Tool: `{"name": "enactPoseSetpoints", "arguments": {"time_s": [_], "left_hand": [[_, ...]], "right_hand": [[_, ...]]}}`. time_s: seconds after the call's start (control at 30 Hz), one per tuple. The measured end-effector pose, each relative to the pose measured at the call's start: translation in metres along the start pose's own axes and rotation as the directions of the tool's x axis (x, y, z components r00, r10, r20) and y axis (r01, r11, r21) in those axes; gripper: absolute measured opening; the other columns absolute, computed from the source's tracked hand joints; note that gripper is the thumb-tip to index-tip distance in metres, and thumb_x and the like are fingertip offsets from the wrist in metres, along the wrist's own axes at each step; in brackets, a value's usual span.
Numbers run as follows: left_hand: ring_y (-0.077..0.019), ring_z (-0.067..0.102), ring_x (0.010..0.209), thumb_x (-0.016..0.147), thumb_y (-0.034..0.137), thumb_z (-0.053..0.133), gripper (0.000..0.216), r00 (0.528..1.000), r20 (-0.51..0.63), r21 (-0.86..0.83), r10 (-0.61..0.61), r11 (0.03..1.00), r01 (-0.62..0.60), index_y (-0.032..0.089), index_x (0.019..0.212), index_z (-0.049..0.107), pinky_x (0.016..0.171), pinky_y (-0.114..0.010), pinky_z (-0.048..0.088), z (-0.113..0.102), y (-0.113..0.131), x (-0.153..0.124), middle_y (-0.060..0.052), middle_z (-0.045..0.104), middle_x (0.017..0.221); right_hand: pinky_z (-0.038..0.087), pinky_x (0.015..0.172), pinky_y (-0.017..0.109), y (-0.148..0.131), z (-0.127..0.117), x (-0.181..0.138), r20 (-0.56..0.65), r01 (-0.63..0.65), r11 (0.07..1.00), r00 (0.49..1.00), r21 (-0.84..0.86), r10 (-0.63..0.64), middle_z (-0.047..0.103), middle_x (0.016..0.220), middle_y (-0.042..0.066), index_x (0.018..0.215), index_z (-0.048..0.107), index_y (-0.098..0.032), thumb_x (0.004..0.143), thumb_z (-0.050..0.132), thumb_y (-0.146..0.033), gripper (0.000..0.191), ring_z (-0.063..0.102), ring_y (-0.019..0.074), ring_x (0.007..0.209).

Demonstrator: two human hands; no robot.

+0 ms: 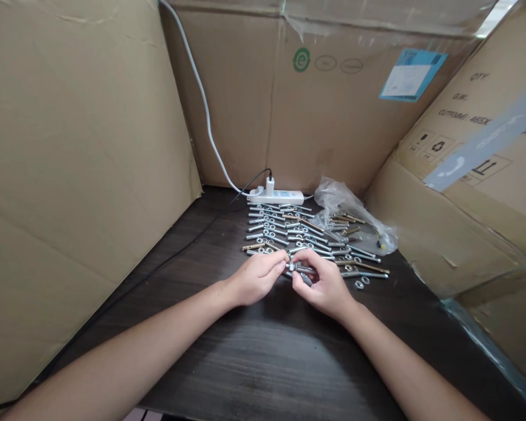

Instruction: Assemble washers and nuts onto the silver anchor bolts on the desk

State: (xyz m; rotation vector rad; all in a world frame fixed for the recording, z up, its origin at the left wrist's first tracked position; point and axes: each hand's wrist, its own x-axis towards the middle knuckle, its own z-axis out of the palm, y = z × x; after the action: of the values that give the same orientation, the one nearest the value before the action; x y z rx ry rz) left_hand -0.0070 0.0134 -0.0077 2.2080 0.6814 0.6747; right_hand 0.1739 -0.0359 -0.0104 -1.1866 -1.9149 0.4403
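Note:
A silvery anchor bolt [305, 269] is held just above the dark table, in front of the rows of hardware. My right hand [323, 285] grips its shaft between thumb and fingers. At the bolt's left end sits a hex nut [291, 266], pinched by my left hand [259, 276], whose fingers are pressed together; the fingertips partly hide this end. Behind both hands lie several anchor bolts and sleeves [277, 238] in rows, with loose nuts and washers among them. A loose nut [359, 285] and a washer [365, 280] rest to the right of my right hand.
A white power strip [284, 197] with a plugged-in adapter [270, 186] stands behind the rows. A clear plastic bag [346, 202] with more bolts lies at the back right. Cardboard walls [241, 99] enclose the dark table [254, 356]; a black cable [170, 257] crosses its left side.

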Motion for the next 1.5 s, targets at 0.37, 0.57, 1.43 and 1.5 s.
{"name": "enactPoseSetpoints", "arguments": {"time_s": [0.37, 0.57, 1.43, 1.5], "left_hand": [[-0.0125, 0.049, 0.070, 0.092, 0.026, 0.037, 0.014, 0.999, -0.039, 0.055, -0.001, 0.998, 0.003, 0.019, 0.102, 0.046, 0.067, -0.024, 0.039, -0.001, 0.009, -0.003, 0.001, 0.054, 0.083], [-0.0130, 0.051, 0.072, 0.094, 0.028, 0.035, 0.016, 1.000, -0.025, 0.058, 0.002, 0.998, -0.001, 0.018, 0.094, 0.049, 0.067, -0.023, 0.038, 0.001, 0.005, -0.001, 0.001, 0.056, 0.082], [-0.0138, 0.053, 0.074, 0.094, 0.027, 0.036, 0.018, 1.000, -0.006, 0.086, -0.003, 0.996, 0.003, 0.017, 0.089, 0.050, 0.069, -0.023, 0.039, 0.008, 0.004, -0.002, -0.001, 0.057, 0.083], [-0.0141, 0.053, 0.075, 0.095, 0.028, 0.034, 0.019, 1.000, -0.006, 0.072, 0.004, 0.997, -0.004, 0.017, 0.091, 0.050, 0.069, -0.024, 0.040, 0.009, 0.004, -0.002, -0.002, 0.057, 0.085]], "right_hand": [[0.036, 0.047, 0.019, 0.001, 0.001, 0.000, -0.009, -0.017, 1.000, 1.000, -0.002, 0.017, 0.053, 0.068, -0.003, 0.093, 0.051, -0.020, 0.078, 0.054, -0.020, 0.016, 0.043, 0.0087, 0.050], [0.038, 0.049, 0.019, 0.001, 0.001, -0.001, -0.006, 0.000, 0.999, 1.000, -0.040, -0.001, 0.052, 0.070, -0.003, 0.092, 0.052, -0.020, 0.077, 0.054, -0.020, 0.016, 0.043, 0.0091, 0.052], [0.043, 0.056, 0.021, -0.006, 0.006, -0.001, 0.014, 0.069, 0.984, 0.998, -0.163, -0.068, 0.058, 0.076, -0.001, 0.092, 0.050, -0.021, 0.074, 0.054, -0.019, 0.018, 0.054, 0.0119, 0.061], [0.044, 0.056, 0.021, -0.005, 0.006, -0.002, 0.037, 0.063, 0.984, 0.998, -0.165, -0.058, 0.059, 0.077, -0.001, 0.093, 0.049, -0.021, 0.076, 0.053, -0.019, 0.018, 0.054, 0.0120, 0.061]]}}
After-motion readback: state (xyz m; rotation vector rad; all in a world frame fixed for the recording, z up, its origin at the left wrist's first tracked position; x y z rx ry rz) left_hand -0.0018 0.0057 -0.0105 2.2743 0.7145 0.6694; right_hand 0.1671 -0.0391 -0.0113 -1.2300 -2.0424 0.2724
